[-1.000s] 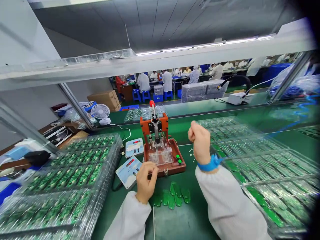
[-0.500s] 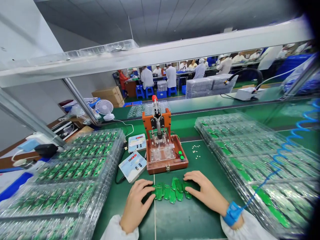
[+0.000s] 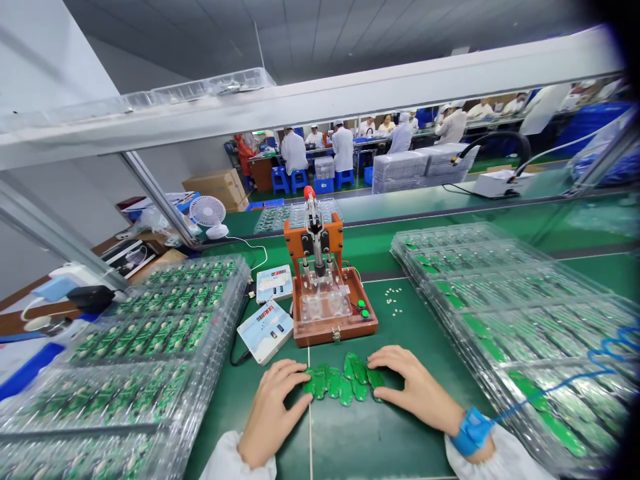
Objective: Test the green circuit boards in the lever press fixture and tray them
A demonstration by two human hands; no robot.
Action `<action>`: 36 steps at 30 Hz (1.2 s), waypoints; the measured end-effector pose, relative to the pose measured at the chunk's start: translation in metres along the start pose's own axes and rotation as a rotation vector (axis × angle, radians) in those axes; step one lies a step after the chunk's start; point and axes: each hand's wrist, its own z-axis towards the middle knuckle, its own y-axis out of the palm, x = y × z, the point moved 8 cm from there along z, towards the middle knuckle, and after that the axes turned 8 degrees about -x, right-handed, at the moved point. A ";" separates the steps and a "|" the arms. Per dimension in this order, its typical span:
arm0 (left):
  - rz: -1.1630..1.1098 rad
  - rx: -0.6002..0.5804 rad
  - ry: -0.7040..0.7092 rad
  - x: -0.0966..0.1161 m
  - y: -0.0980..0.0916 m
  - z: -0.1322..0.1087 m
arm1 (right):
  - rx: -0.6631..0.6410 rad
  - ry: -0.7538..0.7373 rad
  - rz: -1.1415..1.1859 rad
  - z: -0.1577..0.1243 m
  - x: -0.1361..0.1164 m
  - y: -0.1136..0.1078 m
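Step in hand, by judgement: squaring up a loose cluster of green boards [image 3: 345, 390] on the near side of the orange press [image 3: 320, 270], with the left hand [image 3: 275, 407] at its left end and the right hand [image 3: 417, 387] at its right, thumb and fingers of each spread apart around the end pieces. Next move would call for even inward pressure, lest the overlapping boards slide. Left of the press, clear trays [image 3: 213, 367] hold rows of populated circuit boards; right of it, clear trays [image 3: 447, 331] hold more, bare green strips along their press-side edge.
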 end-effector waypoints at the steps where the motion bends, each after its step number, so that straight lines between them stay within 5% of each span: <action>1: -0.027 0.023 0.001 0.001 -0.004 0.001 | 0.018 -0.017 0.023 0.000 -0.002 -0.003; 5: -0.136 0.114 0.038 0.006 -0.029 0.021 | 0.118 -0.146 0.048 0.014 -0.027 -0.028; 9: -0.138 0.148 0.121 0.008 -0.049 0.075 | 0.198 -0.308 -0.097 0.064 -0.062 -0.058; 15: -0.065 0.114 0.147 -0.002 -0.045 0.133 | 0.139 -0.358 -0.208 0.134 -0.070 -0.062; 26: -0.074 0.118 0.103 -0.007 -0.030 0.130 | 0.123 -0.309 -0.240 0.131 -0.053 -0.049; 36: -0.100 0.436 0.155 0.016 -0.038 0.103 | 0.123 -0.303 -0.205 0.125 -0.053 -0.047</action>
